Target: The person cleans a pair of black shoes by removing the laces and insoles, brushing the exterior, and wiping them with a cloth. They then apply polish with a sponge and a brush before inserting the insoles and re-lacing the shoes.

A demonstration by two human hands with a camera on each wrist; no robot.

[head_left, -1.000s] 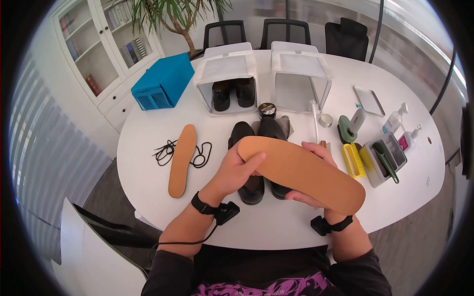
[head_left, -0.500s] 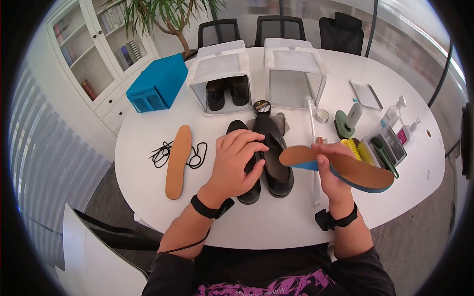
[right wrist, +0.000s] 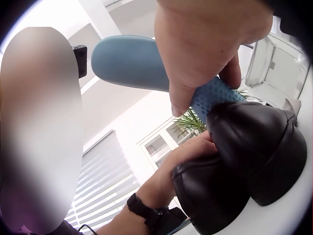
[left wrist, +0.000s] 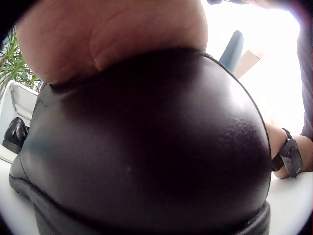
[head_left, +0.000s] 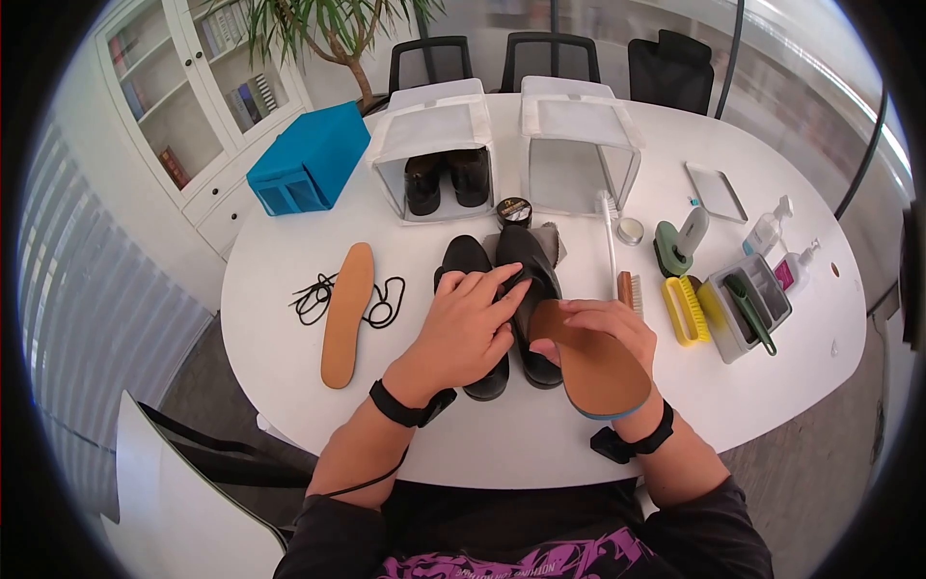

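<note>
The right hand (head_left: 617,333) pinches a tan insole (head_left: 603,372), its near end tilted down beside the right black shoe (head_left: 529,289). Blue shows on the insole's underside (right wrist: 129,61) in the right wrist view, its dotted part next to the shoe's opening. The left hand (head_left: 463,323) lies over the two shoes, its fingertips on the right shoe's opening; the left shoe (head_left: 466,253) is partly covered by that hand. In the left wrist view, black leather (left wrist: 146,147) fills most of the picture beneath the palm (left wrist: 117,39).
Another insole (head_left: 347,318) lies by black laces (head_left: 313,299) at left. Behind stand a blue box (head_left: 313,159) and two white boxes (head_left: 429,130), one holding black shoes. At right are brushes (head_left: 686,314), a grey caddy (head_left: 762,318) and bottles (head_left: 767,232).
The left hand has left the insole and moved onto the shoes. The right hand has turned the insole and brought it left, close to the right shoe.
</note>
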